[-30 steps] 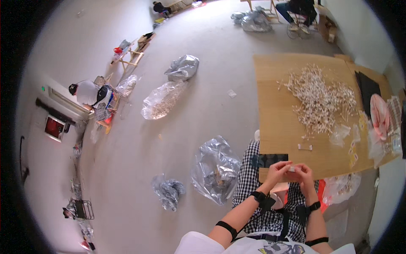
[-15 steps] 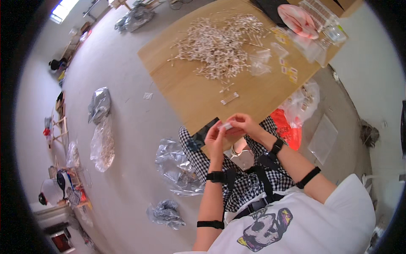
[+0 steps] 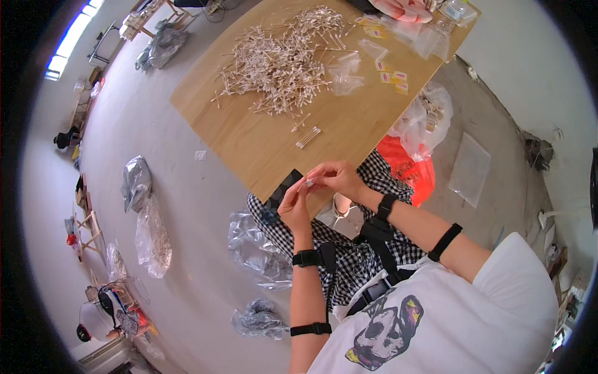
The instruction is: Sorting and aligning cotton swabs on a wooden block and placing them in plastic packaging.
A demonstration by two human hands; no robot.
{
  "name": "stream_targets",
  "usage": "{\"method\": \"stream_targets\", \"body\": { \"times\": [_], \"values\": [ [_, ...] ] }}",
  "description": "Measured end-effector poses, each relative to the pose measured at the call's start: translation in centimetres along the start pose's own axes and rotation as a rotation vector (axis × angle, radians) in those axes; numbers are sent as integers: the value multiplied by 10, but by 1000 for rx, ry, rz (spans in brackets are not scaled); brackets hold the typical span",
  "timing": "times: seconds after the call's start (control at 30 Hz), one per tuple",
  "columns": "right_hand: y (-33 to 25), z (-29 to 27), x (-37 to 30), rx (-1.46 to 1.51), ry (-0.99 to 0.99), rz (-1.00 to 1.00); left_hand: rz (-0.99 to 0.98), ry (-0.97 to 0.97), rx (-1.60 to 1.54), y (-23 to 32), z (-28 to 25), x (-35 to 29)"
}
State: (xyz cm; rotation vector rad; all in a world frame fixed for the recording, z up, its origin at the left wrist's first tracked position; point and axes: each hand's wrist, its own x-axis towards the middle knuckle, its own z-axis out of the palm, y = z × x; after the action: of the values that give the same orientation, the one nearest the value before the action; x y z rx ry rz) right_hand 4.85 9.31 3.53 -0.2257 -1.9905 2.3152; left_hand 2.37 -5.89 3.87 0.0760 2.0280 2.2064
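My left hand [image 3: 294, 206] and my right hand [image 3: 336, 177] meet just off the table's near edge, above my lap. Their fingertips pinch a small whitish piece [image 3: 309, 182], mostly hidden by the fingers and too small to name. Beyond them, a short row of cotton swabs [image 3: 308, 138] lies by itself on the wooden table [image 3: 249, 143]. Farther back spreads a large loose heap of cotton swabs [image 3: 280, 62]. Beside the heap are small clear plastic bags [image 3: 346, 81] and several yellow, white and red cards [image 3: 392, 77].
A dark flat piece [image 3: 285, 189] sits at the table's near corner by my left hand. Right of the table, a red bag [image 3: 408, 167] and a clear bag [image 3: 430, 118] stand low. Crumpled plastic [image 3: 255, 246] lies on the floor at left. A clear bottle [image 3: 453, 9] stands at the far right corner.
My view has turned, so the table and swabs sit farther left and higher. Both hands stay together; less of the whitish piece shows between the fingers now.
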Motion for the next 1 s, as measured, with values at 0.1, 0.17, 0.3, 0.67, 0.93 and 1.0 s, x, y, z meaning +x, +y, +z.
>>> {"method": "stream_targets", "body": {
  "times": [0.1,0.17,0.3,0.67,0.93,1.0],
  "values": [
    [-3,-3,3,-8,-2,42,20,-9,-18,-3,2,0],
    [-8,-2,0,42,-8,73,14,22,-23,-4,0,-3],
    [-25,-6,-10,103,-9,125,-112,51,-20,16,5,-16],
    [-88,-6,-48,-146,-94,15,525,-104,602,81,13,-36],
    [-111,-28,-74,-245,-127,-124,322,-237,662,118,32,-55],
    [-110,-30,-80,-236,-81,-159,309,-238,591,115,35,-58]
  ]
}}
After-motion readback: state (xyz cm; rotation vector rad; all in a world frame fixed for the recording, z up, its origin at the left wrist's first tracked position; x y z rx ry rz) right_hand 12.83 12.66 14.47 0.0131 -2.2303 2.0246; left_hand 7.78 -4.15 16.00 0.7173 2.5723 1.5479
